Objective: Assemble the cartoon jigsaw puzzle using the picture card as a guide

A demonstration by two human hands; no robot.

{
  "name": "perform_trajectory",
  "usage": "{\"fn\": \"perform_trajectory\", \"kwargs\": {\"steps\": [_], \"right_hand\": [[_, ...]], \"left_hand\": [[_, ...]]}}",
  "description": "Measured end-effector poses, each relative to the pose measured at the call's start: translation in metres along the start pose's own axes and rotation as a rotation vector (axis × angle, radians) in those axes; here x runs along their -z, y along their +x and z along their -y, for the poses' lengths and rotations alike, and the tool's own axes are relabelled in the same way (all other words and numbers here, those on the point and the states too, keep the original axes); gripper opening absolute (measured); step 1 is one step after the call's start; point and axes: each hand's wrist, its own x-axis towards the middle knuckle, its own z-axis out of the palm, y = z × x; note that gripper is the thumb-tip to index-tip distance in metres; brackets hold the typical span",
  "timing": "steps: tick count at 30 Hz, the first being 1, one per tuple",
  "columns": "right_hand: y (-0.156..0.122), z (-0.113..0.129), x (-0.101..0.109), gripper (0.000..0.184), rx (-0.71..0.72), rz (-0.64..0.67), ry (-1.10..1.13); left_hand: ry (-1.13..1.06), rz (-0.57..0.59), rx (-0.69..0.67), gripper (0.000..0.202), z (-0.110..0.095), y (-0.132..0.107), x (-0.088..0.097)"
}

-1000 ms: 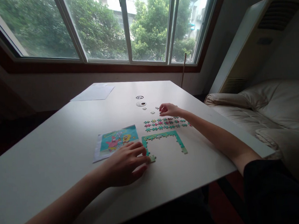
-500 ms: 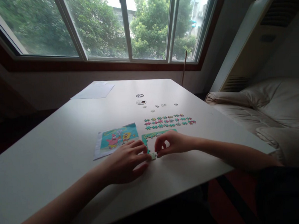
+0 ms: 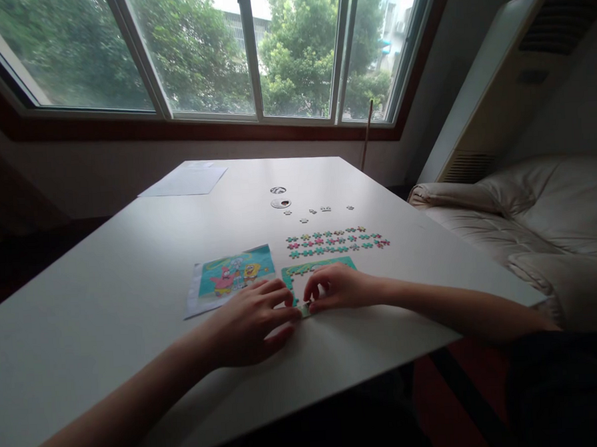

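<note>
A green-edged jigsaw puzzle border (image 3: pixel 348 262) lies on the white table, partly covered by my right hand (image 3: pixel 339 287). My right thumb and forefinger are pinched on a small jigsaw piece (image 3: pixel 310 303) at the border's near side, mostly hidden by the fingers. My left hand (image 3: pixel 261 319) rests at the near left corner, its fingers apart and its fingertips touching a pale green corner piece (image 3: pixel 304 310). Beyond the border lie rows of loose jigsaw pieces (image 3: pixel 329 242), mostly teal and pink. A printed picture sheet (image 3: pixel 238 273) with cartoon figures is left of the border.
Farther back, several pale pieces (image 3: pixel 325 209) lie scattered near two round discs (image 3: pixel 280 203). White paper (image 3: pixel 183 181) is at the table's far left. A light-coloured sofa (image 3: pixel 553 210) stands to the right, and windows (image 3: pixel 199 55) are beyond the table.
My right hand has shifted slightly left, bringing the pinched piece against the pale green corner piece. My left hand has barely moved.
</note>
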Motion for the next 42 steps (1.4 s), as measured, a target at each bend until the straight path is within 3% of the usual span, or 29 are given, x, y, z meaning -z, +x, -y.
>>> {"fn": "perform_trajectory", "kwargs": {"steps": [11,17,23,29,37,42], "right_hand": [[0.001,-0.005,0.002,0.015,0.011,-0.022,-0.060],[0.017,-0.026,0.031,0.018,-0.077,-0.220,-0.158],[0.049,-0.064,0.062,0.018,-0.198,-0.212,-0.326],[0.096,-0.086,0.079,0.017,-0.291,-0.222,-0.429],[0.150,-0.104,0.072,0.031,-0.409,-0.188,-0.445],[0.164,-0.101,0.065,0.024,-0.462,-0.205,-0.465]], "left_hand": [[0.000,-0.027,-0.005,0.016,-0.001,0.001,0.000],[0.015,-0.013,-0.005,0.016,-0.005,0.001,-0.002],[0.003,-0.046,-0.066,0.016,-0.016,0.004,-0.007],[-0.020,-0.044,-0.093,0.016,-0.017,0.004,-0.009],[-0.036,-0.012,-0.073,0.017,-0.018,0.004,-0.006],[-0.051,0.000,-0.068,0.017,-0.018,0.004,-0.006]]}}
